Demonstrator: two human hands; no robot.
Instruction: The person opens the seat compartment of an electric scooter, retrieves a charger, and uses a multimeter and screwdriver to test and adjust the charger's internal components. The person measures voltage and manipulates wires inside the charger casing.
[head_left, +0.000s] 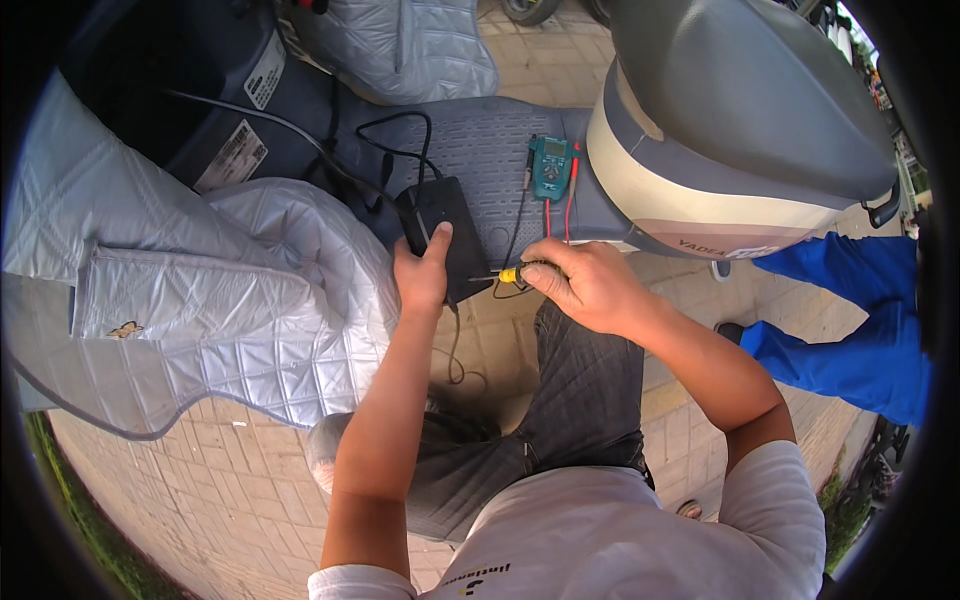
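My left hand (425, 265) grips a black charger box (458, 225) on the scooter's grey footboard (480, 135), with cables running from both ends of it. My right hand (575, 280) holds a screwdriver (508, 275) with a yellow handle, its metal tip at the lower part of the box; whether it touches a screw is too small to tell. Just beyond my right hand lies a teal multimeter (551, 165) with red and black probe leads.
A quilted silver cover (180, 290) drapes over the scooter's front at left. The seat body (740, 100) rises at right. A person's blue-trousered legs (840, 350) are at right. Paved ground (200, 480) shows below, and a wheel (528, 10) at the top.
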